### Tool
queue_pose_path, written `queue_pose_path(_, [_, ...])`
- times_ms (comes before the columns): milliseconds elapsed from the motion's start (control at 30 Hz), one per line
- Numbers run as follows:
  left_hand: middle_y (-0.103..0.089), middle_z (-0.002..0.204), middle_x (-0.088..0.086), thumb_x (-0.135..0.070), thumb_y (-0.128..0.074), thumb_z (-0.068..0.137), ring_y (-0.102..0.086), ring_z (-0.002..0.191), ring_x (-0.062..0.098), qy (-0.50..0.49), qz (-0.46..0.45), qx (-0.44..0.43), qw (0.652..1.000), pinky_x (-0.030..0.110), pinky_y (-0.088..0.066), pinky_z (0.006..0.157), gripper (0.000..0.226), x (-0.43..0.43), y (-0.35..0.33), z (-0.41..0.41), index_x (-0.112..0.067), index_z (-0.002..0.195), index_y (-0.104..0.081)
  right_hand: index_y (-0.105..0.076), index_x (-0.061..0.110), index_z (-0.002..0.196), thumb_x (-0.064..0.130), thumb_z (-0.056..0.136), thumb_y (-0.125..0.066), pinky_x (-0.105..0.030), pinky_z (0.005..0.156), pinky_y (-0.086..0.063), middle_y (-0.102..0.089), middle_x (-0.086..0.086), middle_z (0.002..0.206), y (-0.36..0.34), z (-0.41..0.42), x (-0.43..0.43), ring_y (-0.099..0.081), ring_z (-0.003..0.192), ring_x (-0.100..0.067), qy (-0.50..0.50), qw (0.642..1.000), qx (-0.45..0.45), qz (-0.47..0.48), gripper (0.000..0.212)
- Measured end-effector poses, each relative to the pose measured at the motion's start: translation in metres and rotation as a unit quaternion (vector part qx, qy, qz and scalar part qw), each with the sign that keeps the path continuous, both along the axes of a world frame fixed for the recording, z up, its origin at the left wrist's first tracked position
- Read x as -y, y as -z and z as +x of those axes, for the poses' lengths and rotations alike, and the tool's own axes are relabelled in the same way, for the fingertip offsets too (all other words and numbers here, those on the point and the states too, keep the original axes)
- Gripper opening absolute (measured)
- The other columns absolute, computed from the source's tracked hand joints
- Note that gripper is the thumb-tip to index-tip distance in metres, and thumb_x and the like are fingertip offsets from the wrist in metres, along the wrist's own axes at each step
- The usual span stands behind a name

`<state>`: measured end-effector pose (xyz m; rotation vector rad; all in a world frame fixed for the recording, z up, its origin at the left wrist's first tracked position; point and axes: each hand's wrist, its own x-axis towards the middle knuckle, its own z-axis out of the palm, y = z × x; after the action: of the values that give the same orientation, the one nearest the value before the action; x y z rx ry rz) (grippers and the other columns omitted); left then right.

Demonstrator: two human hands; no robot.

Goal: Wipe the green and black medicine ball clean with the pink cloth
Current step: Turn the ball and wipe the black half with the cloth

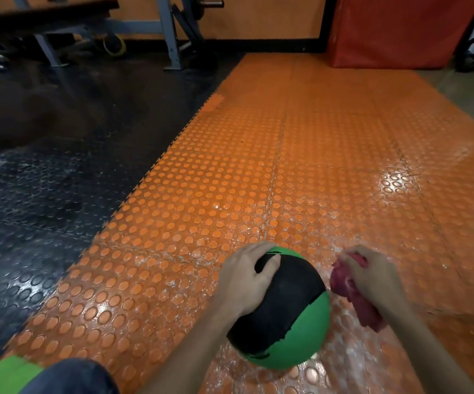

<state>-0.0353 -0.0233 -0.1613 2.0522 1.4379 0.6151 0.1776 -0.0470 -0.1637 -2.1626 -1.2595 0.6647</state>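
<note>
The medicine ball [287,322] sits on the orange studded mat [258,166], with the left hand [247,277] resting flat on top, fingers spread. Just beside it on the right, the right hand [372,274] has its fingers bunched round the pink cloth [346,285]. The black mat [31,209] borders the left. A bench frame [170,32] and a red pad [400,29] stand well apart, with open mat between them and the ball.

obs, your own body and worn items only.
- your left hand [247,277] and right hand [372,275]: both bare, fingers [261,251] uncovered.
- your left forearm [198,348] and right forearm [423,345]: bare from the wrist down to the bottom edge of the frame.
- lower left corner: your trouser leg [73,376], dark blue, denim-like fabric, faintly mottled, rounded over the knee.
- just left of it and touching it: a bright green patch [5,376] with a paler green band across the top. it is blurred; cannot tell whether it is garment or shoe, or whether it is yours at all.
</note>
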Motion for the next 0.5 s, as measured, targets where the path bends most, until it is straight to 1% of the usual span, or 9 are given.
queue_pose_path(67, [-0.046, 0.138, -0.014, -0.042, -0.037, 0.097, -0.036, 0.125, -0.001, 0.012, -0.003, 0.018, 1.000, 0.022, -0.019, 0.104, 0.038, -0.005, 0.001, -0.008, -0.030, 0.131, -0.051, -0.063, 0.021, 0.095, 0.026, 0.089, -0.052, -0.041, 0.051, -0.055, -0.059, -0.002, 0.071, -0.002, 0.005, 0.009, -0.062, 0.059, -0.027, 0.039, 0.996, -0.078, 0.020, 0.014])
queue_pose_path(133, [-0.050, 0.135, -0.011, -0.042, -0.032, 0.095, -0.036, 0.121, -0.003, -0.003, 0.024, 0.039, 0.999, 0.030, -0.023, 0.110, 0.042, -0.010, 0.003, -0.013, -0.027, 0.128, -0.054, -0.061, 0.024, 0.100, 0.025, 0.089, -0.052, -0.044, 0.057, -0.055, -0.056, 0.001, 0.080, -0.006, 0.007, 0.018, -0.060, 0.068, -0.027, 0.060, 0.990, -0.123, 0.035, 0.014])
queue_pose_path(200, [-0.054, 0.130, -0.009, -0.039, -0.032, 0.092, -0.042, 0.120, 0.000, -0.046, 0.073, 0.066, 0.994, 0.039, -0.031, 0.109, 0.044, -0.012, 0.005, -0.018, -0.022, 0.125, -0.057, -0.056, 0.025, 0.109, 0.028, 0.086, -0.056, -0.048, 0.066, -0.055, -0.055, -0.003, 0.095, -0.009, 0.009, 0.024, -0.059, 0.080, -0.030, 0.081, 0.983, -0.158, 0.045, 0.023])
queue_pose_path(233, [-0.055, 0.127, -0.011, -0.038, -0.033, 0.093, -0.044, 0.120, 0.002, -0.063, 0.092, 0.081, 0.990, 0.039, -0.034, 0.108, 0.043, -0.010, 0.006, -0.019, -0.022, 0.124, -0.058, -0.052, 0.025, 0.114, 0.031, 0.084, -0.059, -0.049, 0.069, -0.054, -0.053, -0.005, 0.101, -0.011, 0.011, 0.027, -0.059, 0.084, -0.031, 0.092, 0.979, -0.179, 0.040, 0.031])
queue_pose_path(300, [-0.051, 0.125, -0.018, -0.045, -0.031, 0.092, -0.043, 0.121, 0.001, -0.056, 0.112, 0.085, 0.988, 0.036, -0.031, 0.107, 0.043, -0.001, 0.008, -0.020, -0.028, 0.123, -0.055, -0.046, 0.019, 0.118, 0.035, 0.079, -0.062, -0.051, 0.073, -0.052, -0.054, -0.009, 0.099, -0.014, 0.014, 0.033, -0.059, 0.082, -0.032, 0.109, 0.967, -0.227, 0.032, 0.045])
queue_pose_path(367, [-0.042, 0.129, -0.024, -0.056, -0.026, 0.087, -0.035, 0.126, -0.001, -0.028, 0.119, 0.038, 0.992, 0.034, -0.018, 0.108, 0.045, 0.011, 0.012, -0.018, -0.039, 0.124, -0.045, -0.053, 0.008, 0.104, 0.032, 0.078, -0.064, -0.055, 0.074, -0.051, -0.057, -0.021, 0.089, -0.017, 0.015, 0.034, -0.059, 0.075, -0.035, 0.103, 0.959, -0.263, 0.038, 0.037])
queue_pose_path(400, [-0.037, 0.130, -0.027, -0.061, -0.024, 0.084, -0.030, 0.128, -0.003, -0.027, 0.121, 0.011, 0.992, 0.033, -0.013, 0.108, 0.046, 0.014, 0.015, -0.017, -0.044, 0.124, -0.040, -0.056, 0.006, 0.095, 0.029, 0.079, -0.063, -0.054, 0.073, -0.051, -0.058, -0.026, 0.087, -0.018, 0.013, 0.034, -0.058, 0.072, -0.036, 0.099, 0.954, -0.280, 0.041, 0.029])
queue_pose_path(433, [-0.034, 0.131, -0.030, -0.064, -0.024, 0.082, -0.026, 0.128, -0.005, -0.036, 0.123, -0.006, 0.992, 0.031, -0.010, 0.107, 0.047, 0.015, 0.018, -0.016, -0.047, 0.124, -0.037, -0.057, 0.005, 0.091, 0.027, 0.080, -0.062, -0.051, 0.068, -0.052, -0.059, -0.025, 0.085, -0.021, 0.011, 0.032, -0.058, 0.071, -0.034, 0.095, 0.949, -0.297, 0.043, 0.026])
queue_pose_path(500, [-0.033, 0.130, -0.033, -0.065, -0.025, 0.081, -0.024, 0.127, -0.006, -0.060, 0.119, -0.007, 0.991, 0.029, -0.010, 0.106, 0.047, 0.013, 0.019, -0.016, -0.049, 0.123, -0.036, -0.056, 0.009, 0.095, 0.027, 0.080, -0.062, -0.034, 0.058, -0.049, -0.061, -0.017, 0.086, -0.027, 0.005, 0.025, -0.059, 0.072, -0.028, 0.095, 0.938, -0.326, 0.065, 0.024])
